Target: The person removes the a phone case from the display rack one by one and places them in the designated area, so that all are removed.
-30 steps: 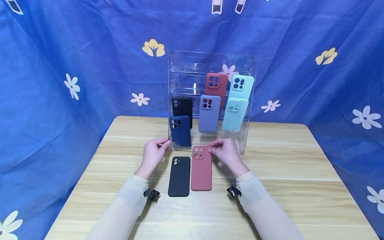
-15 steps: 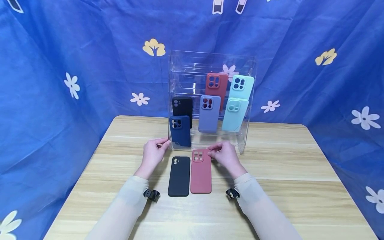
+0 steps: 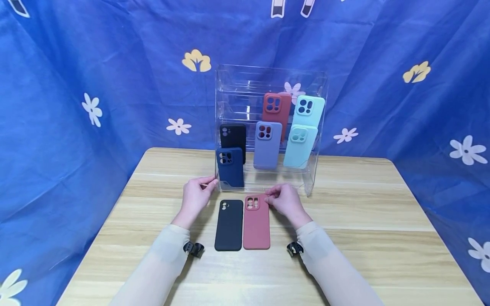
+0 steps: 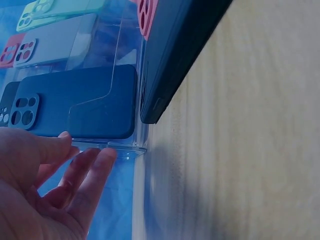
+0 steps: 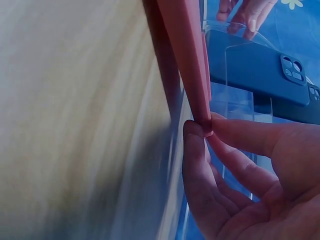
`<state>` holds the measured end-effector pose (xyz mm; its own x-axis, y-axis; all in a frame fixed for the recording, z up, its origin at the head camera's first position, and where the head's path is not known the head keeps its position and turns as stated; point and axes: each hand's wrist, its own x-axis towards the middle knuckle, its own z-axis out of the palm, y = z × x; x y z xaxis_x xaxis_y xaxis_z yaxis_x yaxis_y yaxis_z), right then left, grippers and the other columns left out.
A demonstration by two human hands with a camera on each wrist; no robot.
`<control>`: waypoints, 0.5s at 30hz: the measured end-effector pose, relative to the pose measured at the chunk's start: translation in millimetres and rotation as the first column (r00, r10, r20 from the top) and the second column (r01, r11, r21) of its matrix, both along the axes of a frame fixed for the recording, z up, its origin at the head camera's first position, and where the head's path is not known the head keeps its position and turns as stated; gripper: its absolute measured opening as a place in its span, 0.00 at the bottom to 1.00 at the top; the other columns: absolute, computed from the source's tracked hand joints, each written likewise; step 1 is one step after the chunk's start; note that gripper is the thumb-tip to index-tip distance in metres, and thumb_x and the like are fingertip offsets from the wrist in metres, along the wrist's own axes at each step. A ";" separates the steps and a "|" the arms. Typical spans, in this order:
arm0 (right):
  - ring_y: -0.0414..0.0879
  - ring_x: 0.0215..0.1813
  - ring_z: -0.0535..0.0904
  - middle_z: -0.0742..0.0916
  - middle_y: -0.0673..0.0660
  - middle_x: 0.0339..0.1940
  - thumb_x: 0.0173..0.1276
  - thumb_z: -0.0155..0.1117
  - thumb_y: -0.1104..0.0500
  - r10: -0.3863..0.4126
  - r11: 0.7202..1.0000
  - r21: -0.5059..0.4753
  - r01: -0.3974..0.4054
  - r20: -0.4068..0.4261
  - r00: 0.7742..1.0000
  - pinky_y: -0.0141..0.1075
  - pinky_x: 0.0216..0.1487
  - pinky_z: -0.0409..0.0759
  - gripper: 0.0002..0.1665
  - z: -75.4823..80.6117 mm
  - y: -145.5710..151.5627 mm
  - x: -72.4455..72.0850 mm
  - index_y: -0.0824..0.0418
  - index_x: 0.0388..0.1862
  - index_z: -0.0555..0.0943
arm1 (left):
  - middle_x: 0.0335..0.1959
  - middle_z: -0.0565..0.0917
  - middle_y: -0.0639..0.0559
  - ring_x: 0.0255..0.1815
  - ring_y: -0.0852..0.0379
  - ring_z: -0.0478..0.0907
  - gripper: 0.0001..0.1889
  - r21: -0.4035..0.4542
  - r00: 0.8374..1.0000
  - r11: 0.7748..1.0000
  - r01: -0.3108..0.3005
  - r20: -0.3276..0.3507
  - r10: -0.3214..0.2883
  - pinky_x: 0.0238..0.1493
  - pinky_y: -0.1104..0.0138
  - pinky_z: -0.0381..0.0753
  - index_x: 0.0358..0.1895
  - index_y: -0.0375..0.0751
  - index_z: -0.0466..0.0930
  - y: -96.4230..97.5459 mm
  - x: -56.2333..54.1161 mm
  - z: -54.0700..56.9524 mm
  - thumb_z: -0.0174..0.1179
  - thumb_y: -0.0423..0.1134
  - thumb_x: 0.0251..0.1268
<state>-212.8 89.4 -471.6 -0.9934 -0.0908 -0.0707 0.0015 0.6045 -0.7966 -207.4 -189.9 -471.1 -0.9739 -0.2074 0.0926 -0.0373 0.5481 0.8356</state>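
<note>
My right hand (image 3: 285, 199) pinches the upper right corner of a dusty-red phone case (image 3: 257, 229) between thumb and fingers. In the right wrist view this case (image 5: 187, 55) is seen edge-on, with its shadow on the tabletop. Beside it, on its left, a black phone case (image 3: 229, 225) lies before the clear display stand (image 3: 264, 180). My left hand (image 3: 195, 196) holds the stand's lower left edge; its thumb and fingertips meet that edge in the left wrist view. Next to them a dark blue phone case (image 4: 75, 107) leans in the lowest tier.
The stand also bears another black case (image 3: 239, 136), a lavender case (image 3: 267, 148), a red case (image 3: 281, 110) and two mint cases (image 3: 300, 148). Behind it hangs a blue flowered cloth (image 3: 145, 85). The wooden table (image 3: 356, 221) extends on both sides.
My right hand has drawn the dusty-red case a little toward me, away from the stand, until it lies nearly level with the black case. The left hand stays at the stand's edge.
</note>
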 end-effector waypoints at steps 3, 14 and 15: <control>0.39 0.29 0.85 0.92 0.53 0.29 0.62 0.77 0.66 0.005 1.000 0.023 -0.005 0.011 1.000 0.30 0.32 0.85 0.07 -1.1 -0.7 -0.8 0.61 0.39 0.91 | 0.38 0.92 0.39 0.31 0.43 0.89 0.16 0.011 1.000 1.000 -0.003 0.000 0.003 0.17 0.68 0.81 0.57 0.42 0.88 -0.8 0.4 -0.5 0.68 0.43 0.71; 0.40 0.29 0.85 0.92 0.54 0.30 0.62 0.77 0.66 0.006 0.999 0.038 -0.008 0.056 0.998 0.31 0.33 0.85 0.06 -0.9 -1.1 -2.0 0.62 0.39 0.90 | 0.40 0.92 0.41 0.29 0.63 0.85 0.14 -0.034 1.000 0.999 -0.010 -0.019 0.010 0.27 0.74 0.81 0.55 0.42 0.89 -0.2 -2.0 -1.3 0.68 0.42 0.70; 0.40 0.28 0.85 0.92 0.54 0.30 0.61 0.77 0.66 0.007 0.999 0.040 -0.009 0.058 0.998 0.31 0.33 0.85 0.06 -0.8 -1.0 -2.4 0.62 0.38 0.90 | 0.40 0.92 0.41 0.29 0.64 0.85 0.14 -0.034 1.000 0.999 -0.011 -0.019 0.011 0.27 0.74 0.81 0.55 0.42 0.89 -0.2 -2.2 -1.6 0.68 0.42 0.70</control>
<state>-215.1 88.4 -472.4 -0.9867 -0.0948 -0.1321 0.0420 0.6363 -0.7703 -209.6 -190.1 -472.7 -0.9695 -0.2147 0.1182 -0.0278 0.5756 0.8173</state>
